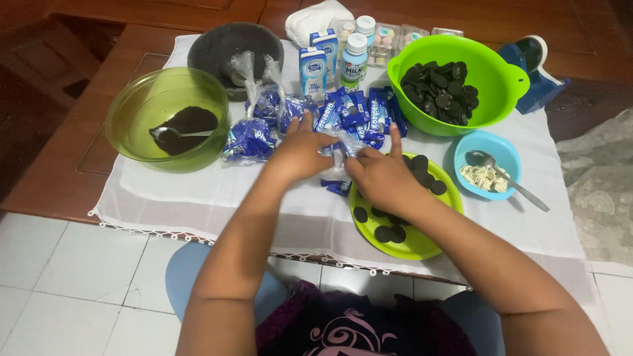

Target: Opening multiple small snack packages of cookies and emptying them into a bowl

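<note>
Wrapper point(337, 153) — pinched between left hand point(298, 153) and right hand point(382, 178) fingers point(353, 166).

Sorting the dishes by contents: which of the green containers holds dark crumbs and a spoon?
The translucent olive-green bowl on the left. The bright green bowl is piled with whole dark cookies, and the flat green plate holds a few.

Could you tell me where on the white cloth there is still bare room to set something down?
The white cloth is bare along its near edge, below the olive bowl and left of the green plate. Another bare strip lies below the small blue bowl. The middle is crowded: blue packets, both hands, green bowl of dark biscuits.
</note>
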